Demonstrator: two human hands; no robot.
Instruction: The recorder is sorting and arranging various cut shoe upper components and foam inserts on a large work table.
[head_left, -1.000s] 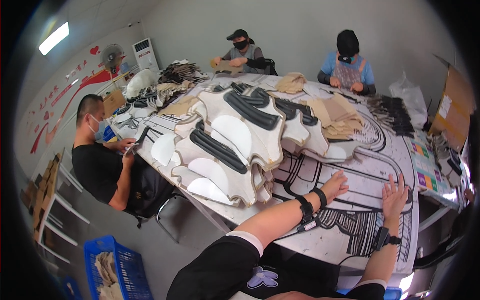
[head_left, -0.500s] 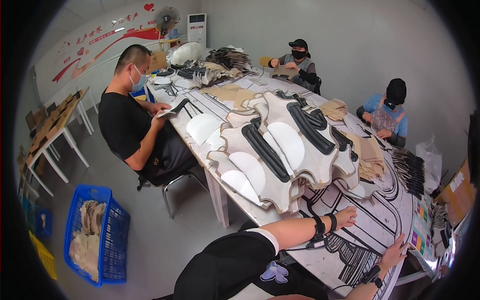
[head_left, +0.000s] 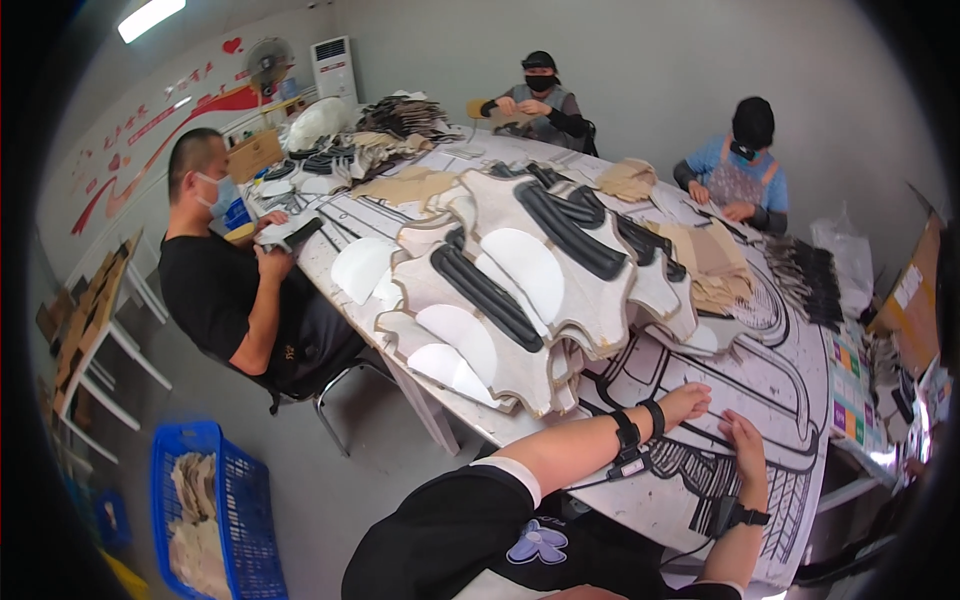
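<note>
Over the near right part of the printed table top, my left hand (head_left: 687,403) has its fingers curled together. Anything in them is too small to make out. My right hand (head_left: 743,440) is just to its right, fingers partly stretched and nothing visible in them; a small gap parts the two hands. Both wrists wear black straps, with a small device on the left one. Beyond my left forearm lies a heap of beige fabric pieces (head_left: 400,335) with black padded strips (head_left: 487,298) and white rounded patches (head_left: 362,270).
A blue basket (head_left: 262,520) of fabric pieces stands on the floor at left. Three people sit around the table, each handling a piece. Tan fabric (head_left: 705,262) and a stack of dark pieces (head_left: 803,280) lie at the right. Cardboard (head_left: 905,290) stands at the right edge.
My right hand has moved left and up, close to my left hand. The left hand's fingers are more curled. The view has shifted, and the person at left has raised their head.
</note>
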